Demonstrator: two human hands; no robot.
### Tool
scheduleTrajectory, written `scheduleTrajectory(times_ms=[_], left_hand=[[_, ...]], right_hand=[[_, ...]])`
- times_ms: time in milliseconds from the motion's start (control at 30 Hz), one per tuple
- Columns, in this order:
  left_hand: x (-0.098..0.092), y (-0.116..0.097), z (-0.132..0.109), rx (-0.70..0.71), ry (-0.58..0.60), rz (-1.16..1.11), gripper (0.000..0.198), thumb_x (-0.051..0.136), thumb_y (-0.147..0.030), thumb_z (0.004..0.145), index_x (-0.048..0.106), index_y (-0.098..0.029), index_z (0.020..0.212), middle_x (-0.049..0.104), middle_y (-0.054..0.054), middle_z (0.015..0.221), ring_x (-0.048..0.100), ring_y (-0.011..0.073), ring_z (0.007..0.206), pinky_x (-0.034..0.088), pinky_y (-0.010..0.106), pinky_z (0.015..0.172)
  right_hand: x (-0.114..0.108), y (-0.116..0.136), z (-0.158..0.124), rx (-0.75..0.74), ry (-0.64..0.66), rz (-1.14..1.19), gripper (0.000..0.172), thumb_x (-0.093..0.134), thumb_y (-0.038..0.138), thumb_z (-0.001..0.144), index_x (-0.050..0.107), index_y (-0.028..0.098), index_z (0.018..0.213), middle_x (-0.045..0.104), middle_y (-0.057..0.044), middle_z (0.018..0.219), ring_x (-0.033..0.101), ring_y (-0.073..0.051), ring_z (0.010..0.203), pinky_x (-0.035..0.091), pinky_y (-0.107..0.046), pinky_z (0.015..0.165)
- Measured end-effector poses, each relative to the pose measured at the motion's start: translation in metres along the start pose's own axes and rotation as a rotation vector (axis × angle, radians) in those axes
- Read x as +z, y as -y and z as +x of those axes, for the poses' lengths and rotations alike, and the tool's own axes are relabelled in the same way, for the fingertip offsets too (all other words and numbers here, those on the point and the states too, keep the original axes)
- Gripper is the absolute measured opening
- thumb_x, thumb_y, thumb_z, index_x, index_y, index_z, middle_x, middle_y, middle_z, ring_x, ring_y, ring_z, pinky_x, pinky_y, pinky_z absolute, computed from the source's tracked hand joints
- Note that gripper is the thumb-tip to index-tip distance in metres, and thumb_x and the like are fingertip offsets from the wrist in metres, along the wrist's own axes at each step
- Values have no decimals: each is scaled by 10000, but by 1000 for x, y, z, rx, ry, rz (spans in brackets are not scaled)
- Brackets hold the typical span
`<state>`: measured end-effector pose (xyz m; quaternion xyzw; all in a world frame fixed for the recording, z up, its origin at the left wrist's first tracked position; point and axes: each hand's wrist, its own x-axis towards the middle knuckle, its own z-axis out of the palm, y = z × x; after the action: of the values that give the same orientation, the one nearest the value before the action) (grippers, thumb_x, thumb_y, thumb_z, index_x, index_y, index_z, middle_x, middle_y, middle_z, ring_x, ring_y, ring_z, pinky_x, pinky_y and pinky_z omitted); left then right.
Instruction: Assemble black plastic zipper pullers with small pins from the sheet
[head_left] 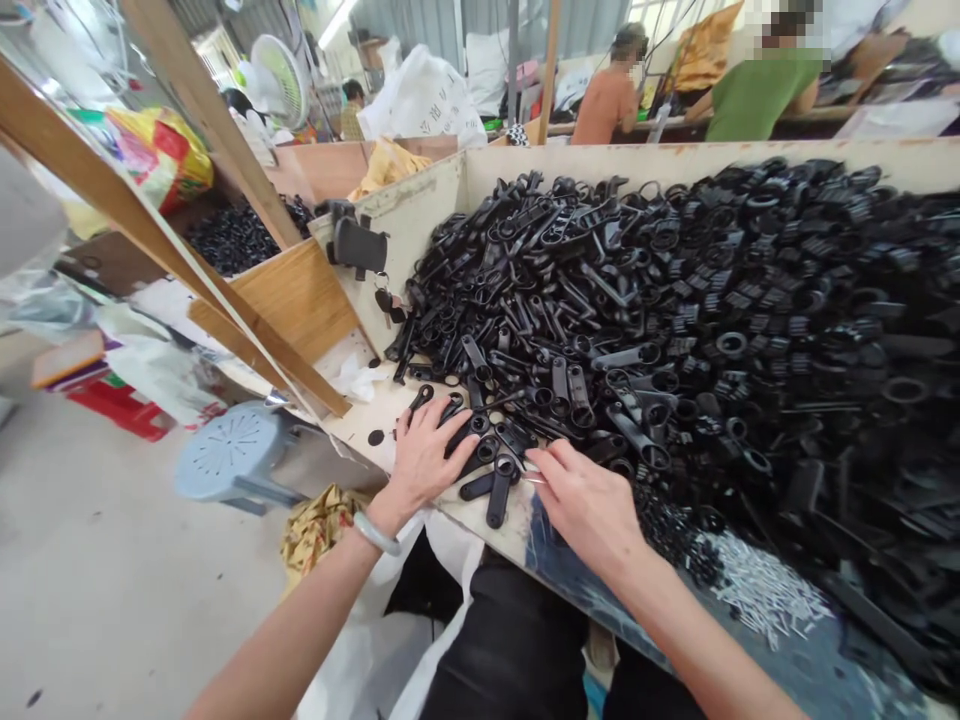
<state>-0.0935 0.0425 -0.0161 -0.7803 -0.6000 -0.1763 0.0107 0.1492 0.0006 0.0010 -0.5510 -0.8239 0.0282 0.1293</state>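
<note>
My left hand (431,452) lies with its fingers spread over several black plastic parts at the bench's near edge. A pale bangle (377,535) circles that wrist. Just right of it, loose black ring-ended parts (499,492) lie flat, each a short arm with a round eye. My right hand (589,500) is closed in a pinch on a thin, pale, shiny piece (532,470), whose ends are mostly hidden by the fingers. The heap of black plastic parts (570,290) rises directly beyond both hands.
Small silver pins (765,590) are piled to the right, beside tiny black pieces (679,530). A wooden frame (247,330) and a blue-grey stool (229,455) stand left. Keys (388,300) hang from the bin's side wall. Several people work at the back.
</note>
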Motion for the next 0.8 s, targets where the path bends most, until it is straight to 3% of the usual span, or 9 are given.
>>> scheduleTrajectory(times_ms=[67,200,300,400,500,633,700,800], left_hand=[[2,4,-2,-14,4,-11,378,507,-451,1000,705,-318,1293,598,91,1484,536,296,1358,334,507,1171],[2,15,-3,-19,-14,-31,373,493,-420,1001,707,-303,1283,608,99,1476,545,291,1353,356,508,1156],[-1,16,-2,-23,-64,-36,378,478,-415,1004,707,-291,1278,610,116,1467,513,321,1382,329,550,1159],[-7,-3,-5,25,-160,-49,370,482,-419,1007,701,-287,1275,621,118,1437,499,339,1376,307,555,1153],[-16,-43,-14,228,-117,-90,317,595,-472,966,726,-285,1186,720,101,1197,578,329,1206,367,506,1038],[-14,-94,-24,556,144,-69,432,670,-425,943,628,-266,1342,724,86,1024,605,305,1034,378,468,900],[-7,-104,-22,626,183,-41,443,678,-359,945,601,-236,1363,708,79,980,601,294,982,379,444,855],[4,-106,-14,634,182,-4,355,654,-320,965,629,-203,1299,700,76,959,603,285,951,372,437,840]], right_hand=[[6,6,5,40,92,-12,200,544,184,997,699,217,1119,716,-90,1082,714,-211,903,454,-276,640],[9,3,14,89,93,42,156,575,151,963,721,202,975,720,-91,1044,716,-219,888,449,-275,631],[-2,-14,17,148,41,135,170,570,211,987,736,228,953,731,-48,1025,717,-194,879,476,-267,670],[-21,-44,9,232,-56,243,208,546,322,1016,739,248,1011,726,-24,1009,696,-161,819,502,-256,695],[-41,-74,-16,324,-153,323,278,513,391,1019,714,202,987,688,-31,862,613,-152,659,484,-263,592],[-57,-86,-73,453,-336,635,288,613,483,958,683,206,928,595,15,707,507,-137,567,431,-258,514],[-60,-80,-105,470,-339,651,271,634,475,943,678,217,874,586,21,701,476,-124,533,420,-249,486],[-56,-69,-148,464,-264,603,215,605,420,975,691,232,918,671,-1,825,531,-117,532,469,-241,503]])
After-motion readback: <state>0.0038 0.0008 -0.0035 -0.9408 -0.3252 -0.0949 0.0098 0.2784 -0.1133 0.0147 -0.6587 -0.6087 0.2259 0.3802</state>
